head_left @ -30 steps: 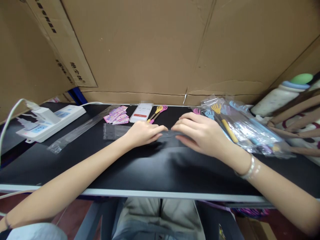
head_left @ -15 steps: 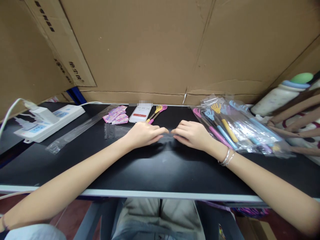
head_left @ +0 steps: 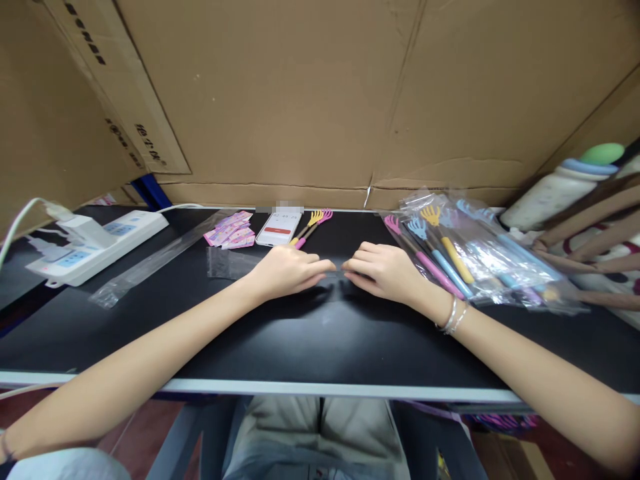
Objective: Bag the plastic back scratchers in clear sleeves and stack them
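Note:
A long clear plastic bag (head_left: 230,263) lies crosswise over the black table, running under both my hands. My left hand (head_left: 295,272) pinches it near the middle, thumb and fingers pressed together. Close by on the right, my right hand (head_left: 383,270) pinches the same bag, its fingertips a small gap from the left ones. Behind my left hand lie a yellow back scratcher (head_left: 314,219) and a pink back scratcher (head_left: 325,216), their handles partly hidden. Beside my right forearm are several back scratchers, among them a pink one (head_left: 435,272) and a blue one (head_left: 450,272).
A phone (head_left: 276,228) and pink printed packets (head_left: 231,230) lie at the back. Another clear bag (head_left: 155,260) stretches toward the power strip (head_left: 100,243) on the left. Bagged scratchers (head_left: 520,267) and a bottle (head_left: 555,193) are at right. Cardboard (head_left: 280,93) walls the back.
My left fingers have closed slightly, the thumb now nearer the index finger. Both hands stay at almost the same place on the bag; the view has shifted a little.

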`<act>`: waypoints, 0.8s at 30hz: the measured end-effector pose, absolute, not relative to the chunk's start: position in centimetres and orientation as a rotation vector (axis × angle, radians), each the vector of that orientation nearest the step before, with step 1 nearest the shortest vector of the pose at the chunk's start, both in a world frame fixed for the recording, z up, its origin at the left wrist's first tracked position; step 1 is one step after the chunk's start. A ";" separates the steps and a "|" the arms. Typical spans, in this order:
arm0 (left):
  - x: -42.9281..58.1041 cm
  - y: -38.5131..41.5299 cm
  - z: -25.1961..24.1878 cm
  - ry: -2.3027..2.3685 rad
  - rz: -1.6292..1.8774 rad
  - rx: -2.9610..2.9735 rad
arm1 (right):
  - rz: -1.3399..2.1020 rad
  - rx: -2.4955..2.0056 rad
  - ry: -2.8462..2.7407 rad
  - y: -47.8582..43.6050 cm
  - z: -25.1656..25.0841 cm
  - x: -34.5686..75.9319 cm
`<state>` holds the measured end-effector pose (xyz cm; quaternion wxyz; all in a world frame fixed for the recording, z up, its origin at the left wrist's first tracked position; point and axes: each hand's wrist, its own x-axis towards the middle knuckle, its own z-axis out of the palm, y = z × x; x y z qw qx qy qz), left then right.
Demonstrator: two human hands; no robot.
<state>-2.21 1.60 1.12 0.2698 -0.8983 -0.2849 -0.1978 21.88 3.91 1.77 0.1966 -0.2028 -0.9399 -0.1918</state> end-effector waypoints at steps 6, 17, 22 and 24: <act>-2.0 1.4 1.3 -0.765 -0.512 -2.420 | -0.544 -0.594 -2.673 3.6 1.8 21.7; -2.7 1.8 1.7 -0.854 -0.542 -2.474 | -0.396 -0.705 -2.616 4.1 2.2 22.6; -2.7 1.8 1.8 -1.026 -0.614 -2.571 | 0.014 -0.841 -2.503 4.2 2.2 22.8; -2.7 1.7 1.9 -1.146 -0.681 -2.605 | 0.268 -0.874 -2.411 4.2 2.3 22.6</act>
